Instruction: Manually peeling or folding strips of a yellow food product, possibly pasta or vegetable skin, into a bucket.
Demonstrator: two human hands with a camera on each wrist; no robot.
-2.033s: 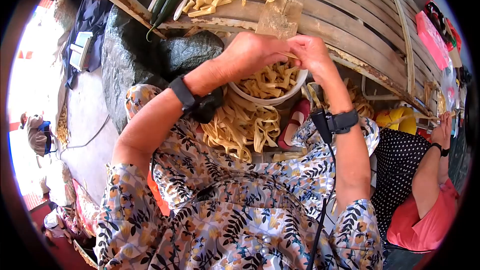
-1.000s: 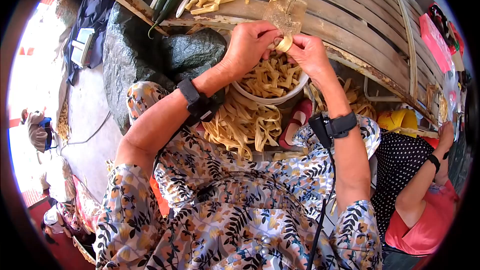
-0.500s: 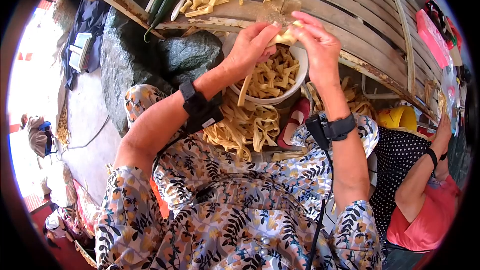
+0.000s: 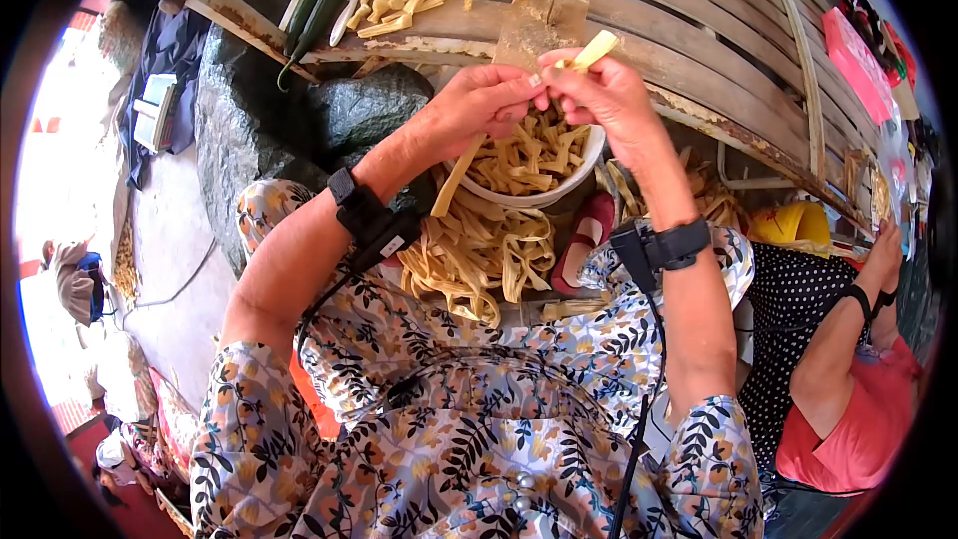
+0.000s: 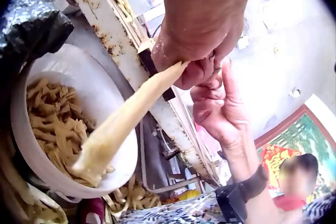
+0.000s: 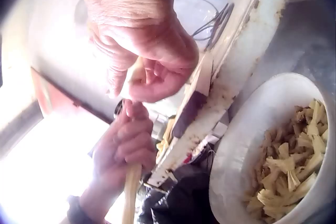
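Main risk, imo: strip (image 5: 131, 116) tears or splits, bc it's thin & both hands work it close together. Also poss.: pinch slips & it drops into the bucket (image 5: 105, 90) onto the short pieces (image 4: 534, 155), or onto the long strips (image 4: 479, 255) heaped just nearside of the bucket, prob. from a loose hold. Its tail hangs by bucket's L rim, so might snag there; can't tell if touching.

Fingers: L hand (image 4: 484, 105), above bucket's L side, has them curled & clamped on strip, no gap. R hand (image 4: 604, 90), above bucket's R side, pinches w/ thumb & fingers; flat end (seems same strip) sticks out twd the counter (image 4: 699, 70) beyond bucket. Fingertips of both meet; exact contact hidden. Strip's mid-air, over/beside bucket.
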